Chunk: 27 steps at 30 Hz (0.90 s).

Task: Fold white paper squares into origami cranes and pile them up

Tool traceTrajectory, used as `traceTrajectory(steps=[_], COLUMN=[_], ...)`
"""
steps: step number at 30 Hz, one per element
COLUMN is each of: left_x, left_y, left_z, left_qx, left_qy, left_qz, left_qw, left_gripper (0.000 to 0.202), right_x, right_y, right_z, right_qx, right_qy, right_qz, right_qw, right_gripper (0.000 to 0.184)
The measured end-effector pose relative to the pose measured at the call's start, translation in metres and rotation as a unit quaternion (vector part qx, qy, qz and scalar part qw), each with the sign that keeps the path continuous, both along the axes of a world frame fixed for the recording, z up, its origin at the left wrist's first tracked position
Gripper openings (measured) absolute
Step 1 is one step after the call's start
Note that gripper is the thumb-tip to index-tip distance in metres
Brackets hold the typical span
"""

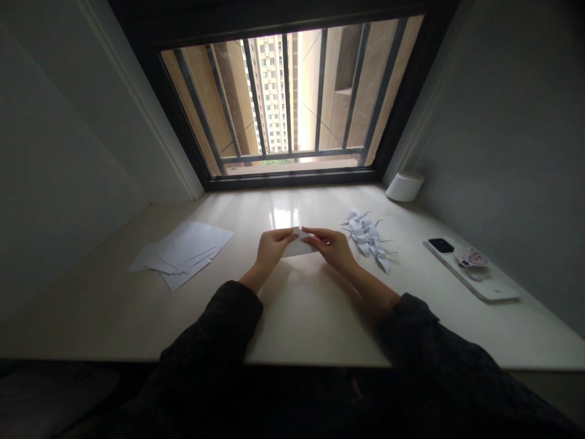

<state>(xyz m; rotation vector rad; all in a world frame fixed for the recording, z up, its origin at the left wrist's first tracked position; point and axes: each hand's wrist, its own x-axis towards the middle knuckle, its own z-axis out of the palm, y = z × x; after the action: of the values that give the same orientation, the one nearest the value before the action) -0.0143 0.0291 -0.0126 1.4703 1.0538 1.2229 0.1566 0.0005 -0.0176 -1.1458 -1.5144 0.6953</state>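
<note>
A sheet of white paper (299,246) is held up between my two hands, a little above the tabletop. My left hand (274,245) pinches its left side near the top edge. On the other side my right hand (333,247) grips it, thumb and fingers closed close to the top middle. The top edge looks bent or folded where the fingertips meet, though the fingers cover much of it. Just right of my right hand lies a cluster of folded paper cranes (365,233).
Loose white paper sheets (192,244) lie fanned in a pile at the left. A white phone (479,274) with a round grip rests at the right. A white cylindrical object (404,186) stands in the back right corner, beside the barred window (292,97). The pale tabletop (315,329) ends near my forearms.
</note>
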Motion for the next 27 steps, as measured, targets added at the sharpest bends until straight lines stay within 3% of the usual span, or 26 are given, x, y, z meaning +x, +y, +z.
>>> traceTrajectory(steps=[4,12,19,23,25,27], left_x=[-0.002,-0.001,-0.003,-0.004,-0.002,0.0], left_y=[0.002,0.0,-0.005,-0.003,-0.001,0.0], left_z=[-0.003,-0.004,0.002,0.001,0.0,0.0], left_qx=[0.002,0.011,0.018,0.004,-0.006,-0.02], left_qy=[0.007,0.039,0.08,0.065,0.02,-0.033], left_qz=[-0.003,0.013,0.022,0.027,0.04,0.064], left_qw=[1.0,0.999,0.996,0.998,0.999,0.997], left_gripper=[0.033,0.033,0.023,0.023,0.025,0.026], right_x=[0.0,0.002,0.002,0.001,0.0,-0.004], right_y=[0.002,0.0,0.001,0.002,0.002,0.001], right_z=[-0.002,0.0,-0.001,0.004,0.008,0.01], right_qx=[-0.023,0.026,-0.009,-0.056,-0.096,-0.134], right_qy=[0.02,-0.03,0.006,0.04,0.105,0.173], right_qz=[-0.005,-0.004,-0.006,-0.045,-0.052,-0.035], right_qw=[1.0,0.999,1.0,0.997,0.989,0.975], right_gripper=[0.043,0.032,0.026,0.047,0.065,0.065])
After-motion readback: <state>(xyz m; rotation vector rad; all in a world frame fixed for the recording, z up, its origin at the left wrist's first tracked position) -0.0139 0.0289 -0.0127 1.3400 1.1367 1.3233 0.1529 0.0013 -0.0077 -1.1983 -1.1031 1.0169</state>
